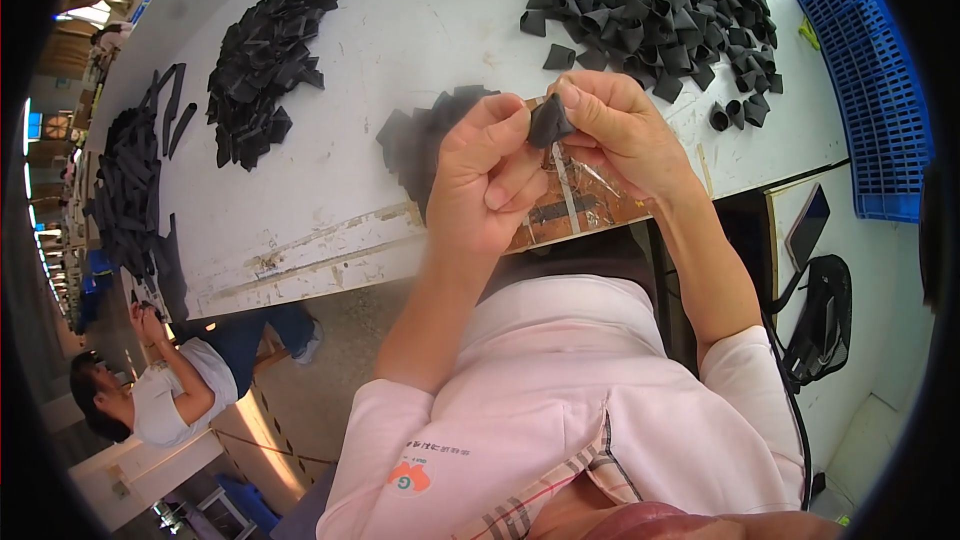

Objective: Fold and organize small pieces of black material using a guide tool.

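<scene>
Shaping of small black pieces at a white worktable, seen from above. The work appears well advanced but unfinished. At the upper right of the frame lies a large heap of rolled black pieces, flared and open-ended, which may be taken as the finished share; a few stand loose at its lower right edge. What seems to be left lies farther left: a heap of flat black pieces at the upper left, a pile of long black strips at the far left, and a dark pile near the centre, partly hidden by the left hand (its outline is too blurred to tell flat pieces from shaped ones). The count in each cannot be judged.

The black workpiece is at the centre of the frame, held above the brown board at the table's near edge. The left hand pinches its left side between thumb and fingertips; the right hand pinches its upper right, thumb pressed against it. The workpiece is matt, dark and bent into a small pointed fold, apparently of thin, pliable sheet; whether its ends are joined cannot be told.
</scene>
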Demonstrator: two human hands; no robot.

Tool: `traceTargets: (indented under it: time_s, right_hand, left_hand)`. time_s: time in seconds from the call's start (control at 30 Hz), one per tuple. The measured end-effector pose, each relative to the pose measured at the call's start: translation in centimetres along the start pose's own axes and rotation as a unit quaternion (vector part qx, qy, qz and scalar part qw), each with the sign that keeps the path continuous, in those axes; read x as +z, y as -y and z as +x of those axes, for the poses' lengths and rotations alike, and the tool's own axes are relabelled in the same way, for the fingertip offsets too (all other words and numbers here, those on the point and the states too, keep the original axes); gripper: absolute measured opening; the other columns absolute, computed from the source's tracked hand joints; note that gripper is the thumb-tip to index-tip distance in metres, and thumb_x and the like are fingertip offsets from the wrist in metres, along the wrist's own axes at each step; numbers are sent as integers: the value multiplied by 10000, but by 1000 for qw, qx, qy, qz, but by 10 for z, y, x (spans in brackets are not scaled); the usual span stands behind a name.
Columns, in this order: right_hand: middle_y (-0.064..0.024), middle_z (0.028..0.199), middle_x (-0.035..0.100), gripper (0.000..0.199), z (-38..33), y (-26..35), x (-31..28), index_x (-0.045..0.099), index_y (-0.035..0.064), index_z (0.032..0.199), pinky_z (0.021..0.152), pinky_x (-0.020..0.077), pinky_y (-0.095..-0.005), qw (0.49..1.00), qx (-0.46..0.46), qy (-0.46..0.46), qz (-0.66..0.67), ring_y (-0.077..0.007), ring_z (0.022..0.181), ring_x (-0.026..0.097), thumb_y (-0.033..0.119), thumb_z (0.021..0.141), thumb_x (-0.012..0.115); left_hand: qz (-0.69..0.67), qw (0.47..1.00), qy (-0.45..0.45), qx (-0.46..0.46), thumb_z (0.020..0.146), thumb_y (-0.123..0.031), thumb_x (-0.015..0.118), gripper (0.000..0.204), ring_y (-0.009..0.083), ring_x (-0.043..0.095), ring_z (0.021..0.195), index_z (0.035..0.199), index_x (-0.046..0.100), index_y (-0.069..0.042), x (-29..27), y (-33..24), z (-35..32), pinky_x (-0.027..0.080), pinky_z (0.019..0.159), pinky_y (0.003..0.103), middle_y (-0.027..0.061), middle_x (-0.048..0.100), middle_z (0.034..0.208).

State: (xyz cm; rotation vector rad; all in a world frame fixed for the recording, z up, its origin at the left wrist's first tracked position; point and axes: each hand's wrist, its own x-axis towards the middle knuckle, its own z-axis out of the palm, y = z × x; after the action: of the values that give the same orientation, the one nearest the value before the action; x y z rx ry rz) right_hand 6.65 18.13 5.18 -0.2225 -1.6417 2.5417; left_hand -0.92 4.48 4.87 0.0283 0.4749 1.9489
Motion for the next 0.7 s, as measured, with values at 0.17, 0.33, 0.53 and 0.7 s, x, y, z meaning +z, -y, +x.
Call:
traceTargets:
  time_s: [0.17, 0.33, 0.53, 0.7]
  right_hand:
    - [-11, 549, 440, 283, -2, 12, 8, 542, 4, 717, 439, 337, -201, 940, -126, -133, -289, -69, 500, 409, 260, 835, 568]
    - [-79, 743, 512, 261, -21, 8, 7, 562, 9, 864, 511, 396, -261, 847, -286, -196, -404, -147, 604, 496, 230, 755, 646]
    - [-73, 744, 513, 303, -23, 7, 20, 558, 40, 862, 491, 409, -276, 805, -342, -161, -457, -195, 584, 510, 215, 667, 712]
    - [-72, 698, 516, 196, -17, 13, 24, 567, 27, 817, 474, 400, -270, 765, -360, -179, -504, -193, 573, 513, 94, 677, 685]
  left_hand:
    - [229, 957, -38, 173, 816, -56, 542, 161, 69, 444, 498, 973, 536, -20, 17, 5, 2, 322, 440, 182, 56, 554, 768]
    - [600, 656, 5, 458, 795, -18, 570, 248, 115, 544, 742, 1039, 535, 8, 15, 0, 10, 436, 676, 216, 58, 568, 860]
    - [555, 719, 5, 418, 786, -12, 593, 94, 121, 549, 736, 877, 593, 16, 22, 2, 5, 433, 681, 220, 54, 583, 859]
    - [294, 880, 19, 374, 855, -79, 524, 115, 127, 534, 778, 909, 562, 15, 19, -2, 3, 423, 737, 261, 79, 578, 870]
